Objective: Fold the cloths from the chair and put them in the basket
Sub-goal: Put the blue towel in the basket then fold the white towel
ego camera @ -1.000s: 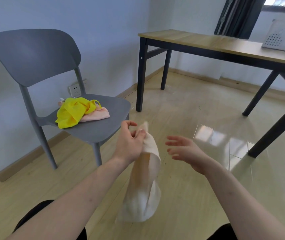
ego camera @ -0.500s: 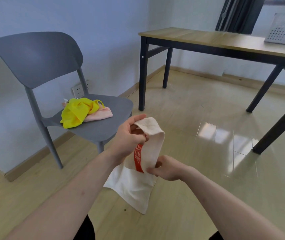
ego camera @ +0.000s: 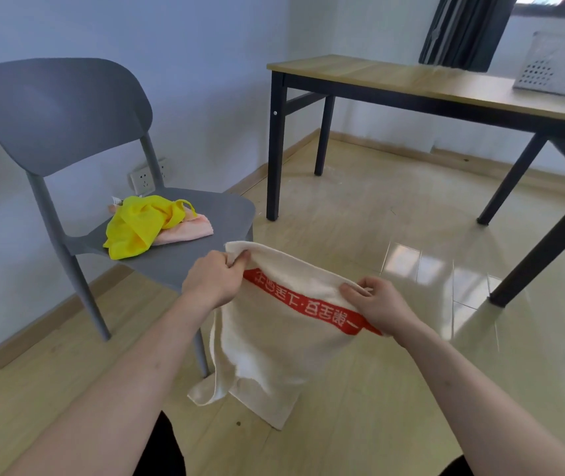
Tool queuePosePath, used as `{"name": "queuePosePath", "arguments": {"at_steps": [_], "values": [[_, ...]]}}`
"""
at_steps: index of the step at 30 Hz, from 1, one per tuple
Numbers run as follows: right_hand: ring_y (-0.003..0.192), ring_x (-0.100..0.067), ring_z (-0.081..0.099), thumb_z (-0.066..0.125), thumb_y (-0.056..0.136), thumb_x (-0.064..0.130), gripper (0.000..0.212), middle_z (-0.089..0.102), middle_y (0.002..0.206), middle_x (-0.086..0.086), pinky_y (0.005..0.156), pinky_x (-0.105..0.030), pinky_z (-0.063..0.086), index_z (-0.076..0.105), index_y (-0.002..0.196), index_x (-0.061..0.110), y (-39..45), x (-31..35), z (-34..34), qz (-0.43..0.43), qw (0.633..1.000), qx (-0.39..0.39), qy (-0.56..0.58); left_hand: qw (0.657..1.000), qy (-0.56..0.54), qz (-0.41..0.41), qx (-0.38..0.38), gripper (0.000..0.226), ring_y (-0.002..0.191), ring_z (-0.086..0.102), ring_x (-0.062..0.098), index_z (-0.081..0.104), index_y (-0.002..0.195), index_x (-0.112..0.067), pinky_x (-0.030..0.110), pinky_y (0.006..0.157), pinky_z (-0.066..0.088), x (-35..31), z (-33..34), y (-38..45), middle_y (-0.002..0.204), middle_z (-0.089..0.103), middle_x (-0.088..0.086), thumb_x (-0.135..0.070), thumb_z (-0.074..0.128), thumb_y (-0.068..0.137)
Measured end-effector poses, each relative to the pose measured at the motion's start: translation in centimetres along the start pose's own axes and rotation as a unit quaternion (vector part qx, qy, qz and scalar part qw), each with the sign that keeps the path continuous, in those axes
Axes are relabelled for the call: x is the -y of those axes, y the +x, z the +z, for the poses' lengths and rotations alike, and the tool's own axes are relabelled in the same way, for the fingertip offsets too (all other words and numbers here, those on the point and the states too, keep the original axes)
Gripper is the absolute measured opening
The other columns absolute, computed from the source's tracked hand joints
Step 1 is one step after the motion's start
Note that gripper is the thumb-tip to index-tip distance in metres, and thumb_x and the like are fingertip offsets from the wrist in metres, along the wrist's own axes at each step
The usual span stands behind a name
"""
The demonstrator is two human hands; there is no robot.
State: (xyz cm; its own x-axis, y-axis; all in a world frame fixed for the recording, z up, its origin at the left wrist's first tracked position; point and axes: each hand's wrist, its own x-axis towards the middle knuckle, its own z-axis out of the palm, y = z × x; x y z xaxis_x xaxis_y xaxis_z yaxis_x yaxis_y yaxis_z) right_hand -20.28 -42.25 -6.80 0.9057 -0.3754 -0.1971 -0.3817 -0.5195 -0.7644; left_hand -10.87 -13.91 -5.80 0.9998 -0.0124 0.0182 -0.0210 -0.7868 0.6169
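Basket (ego camera: pixel 561 67) — cut off at right edge.

Bare forearms without sleeves, and black trousers (ego camera: pixel 164 451) on the legs.

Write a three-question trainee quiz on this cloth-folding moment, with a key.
1. True or false: the left hand and right hand both pinch the top edge of the cream towel.
2. Which cloths lie on the grey chair? A) a yellow cloth on a pink cloth B) one blue cloth C) none
3. Fill in: the white basket stands on the ____.

Key: 1 true; 2 A; 3 table.
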Motion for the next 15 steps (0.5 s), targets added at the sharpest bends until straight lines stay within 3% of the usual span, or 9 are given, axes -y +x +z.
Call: {"name": "queuePosePath", "arguments": {"at_steps": [3,5,7,12,15], "values": [[0.076,-0.018,0.077,0.077,0.082,0.057,0.035,0.079,0.088,0.002,0.054,-0.027,0.058,0.073,0.098,0.026,-0.1,-0.8,-1.5,0.018,0.992,0.108,-0.064,0.996,0.076,0.001,0.043,0.054,0.084,0.06,0.033,0.063,0.082,-0.015,0.036,0.071,0.045,0.1,0.8,0.6,0.091,0.066,0.008,-0.063,0.043,0.098],[0.084,-0.015,0.076,0.075,0.084,0.054,0.032,0.079,0.091,0.006,0.074,-0.035,0.064,0.076,0.102,0.028,0.0,-1.6,-2.1,0.018,0.981,0.151,-0.121,0.993,0.104,0.009,0.053,0.052,0.082,0.06,0.031,0.062,0.08,-0.014,0.037,0.068,0.045,-0.1,1.3,0.6,0.094,0.063,0.009,-0.061,0.048,0.097],[0.089,-0.012,0.074,0.07,0.088,0.055,0.034,0.079,0.093,0.008,0.089,-0.038,0.061,0.078,0.104,0.027,0.4,-2.6,-2.4,0.016,0.975,0.158,-0.157,0.992,0.107,0.014,0.067,0.047,0.08,0.061,0.029,0.059,0.074,-0.016,0.036,0.067,0.045,-0.5,1.5,0.6,0.09,0.062,0.007,-0.057,0.055,0.095],[0.095,-0.012,0.072,0.069,0.087,0.056,0.036,0.078,0.099,0.007,0.095,-0.038,0.059,0.08,0.105,0.026,0.6,-4.5,-2.8,0.057,0.964,0.183,-0.182,0.984,0.088,0.01,0.156,0.033,0.073,0.062,0.017,0.063,0.075,-0.019,0.033,0.063,0.046,-0.9,1.6,0.3,0.076,0.065,-0.001,-0.047,0.063,0.094],[0.1,-0.013,0.071,0.07,0.085,0.054,0.039,0.075,0.106,0.007,0.097,-0.037,0.058,0.077,0.111,0.027,0.5,-5.3,-3.0,0.074,0.953,0.215,-0.203,0.982,0.08,0.009,0.172,0.019,0.08,0.066,0.017,0.069,0.088,-0.021,0.034,0.067,0.05,-0.8,2.0,0.3,0.083,0.07,-0.002,-0.039,0.064,0.093]]}}
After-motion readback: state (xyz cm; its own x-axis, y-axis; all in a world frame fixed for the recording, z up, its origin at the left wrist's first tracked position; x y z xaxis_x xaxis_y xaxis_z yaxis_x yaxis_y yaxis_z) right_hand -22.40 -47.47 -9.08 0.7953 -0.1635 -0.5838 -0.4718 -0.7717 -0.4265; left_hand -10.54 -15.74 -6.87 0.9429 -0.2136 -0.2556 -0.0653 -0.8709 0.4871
